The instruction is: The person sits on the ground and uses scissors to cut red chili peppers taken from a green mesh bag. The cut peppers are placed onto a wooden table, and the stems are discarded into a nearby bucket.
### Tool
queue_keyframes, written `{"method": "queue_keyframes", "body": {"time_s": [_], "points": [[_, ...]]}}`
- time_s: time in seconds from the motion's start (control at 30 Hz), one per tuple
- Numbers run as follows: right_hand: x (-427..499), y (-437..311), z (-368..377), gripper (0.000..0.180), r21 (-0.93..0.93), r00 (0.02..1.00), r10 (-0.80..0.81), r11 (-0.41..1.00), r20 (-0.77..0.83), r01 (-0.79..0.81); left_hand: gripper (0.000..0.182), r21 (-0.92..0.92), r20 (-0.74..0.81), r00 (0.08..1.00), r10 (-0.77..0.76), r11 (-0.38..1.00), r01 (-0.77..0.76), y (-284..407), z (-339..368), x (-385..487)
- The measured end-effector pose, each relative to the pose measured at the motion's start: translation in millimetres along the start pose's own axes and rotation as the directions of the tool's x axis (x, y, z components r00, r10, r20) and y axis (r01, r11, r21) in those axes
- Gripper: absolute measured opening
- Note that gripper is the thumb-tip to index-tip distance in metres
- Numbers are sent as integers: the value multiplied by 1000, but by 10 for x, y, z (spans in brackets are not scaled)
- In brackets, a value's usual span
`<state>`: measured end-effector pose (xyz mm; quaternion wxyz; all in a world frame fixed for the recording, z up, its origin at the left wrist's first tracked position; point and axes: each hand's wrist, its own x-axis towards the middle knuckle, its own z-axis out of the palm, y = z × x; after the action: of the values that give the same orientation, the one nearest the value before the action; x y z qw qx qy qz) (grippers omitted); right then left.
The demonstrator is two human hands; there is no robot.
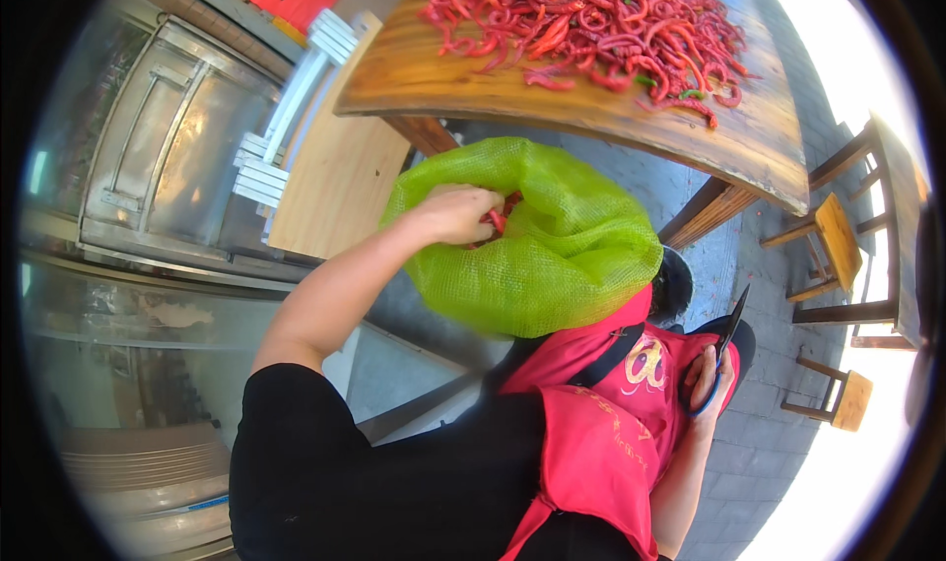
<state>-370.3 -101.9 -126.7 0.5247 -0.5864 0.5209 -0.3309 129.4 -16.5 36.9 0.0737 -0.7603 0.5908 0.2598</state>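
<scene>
My left hand (pixel 460 212) reaches into the mouth of a bright green mesh sack (pixel 591 199) between my knees and the table. Its fingers close around red chili peppers (pixel 497 222); how many is hidden by the hand and the sack. On my lap, over a red apron (pixel 602 443), my right hand (pixel 711 387) holds a pair of scissors (pixel 733 323) with blue-edged handles, its dark blades together and pointing up and away. A large heap of red chili peppers (pixel 606 22), with a few green ones among them, lies on the wooden table (pixel 443 92) beyond the sack.
A black bucket (pixel 674 284) stands partly behind the sack, near a table leg. Wooden stools (pixel 839 243) and another table (pixel 905 251) are to the right. On the left are a pale wooden board (pixel 340 184), a white slatted rack (pixel 262 173) and a metal cabinet (pixel 177 140).
</scene>
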Motion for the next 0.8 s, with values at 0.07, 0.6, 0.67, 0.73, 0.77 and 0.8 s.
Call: {"method": "queue_keyframes", "body": {"time_s": [0.07,0.6,0.67,0.73,0.77,0.8], "points": [[17,-18,27,27,16,1000,-14,1000,0,14,34,-88,-40,999,20,996,-23,-75,-96,-125],[-38,9,-20,27,103,999,28,994,-44,-24,24,-677,-106,977,187,706,-209,-175,9,-371],[-45,45,-49,26,106,998,28,994,-48,-23,24,-756,-42,977,211,632,-169,-126,-44,-418],[-55,47,-73,26,129,997,56,990,-48,-50,24,-654,5,965,261,731,-194,-45,-119,-482],[-59,51,-81,26,141,996,70,988,-48,-63,24,-597,31,959,282,775,-209,-20,-136,-504],[-60,71,-89,26,132,996,65,990,-61,-56,18,-598,18,976,217,785,-164,11,-81,-497]]}}
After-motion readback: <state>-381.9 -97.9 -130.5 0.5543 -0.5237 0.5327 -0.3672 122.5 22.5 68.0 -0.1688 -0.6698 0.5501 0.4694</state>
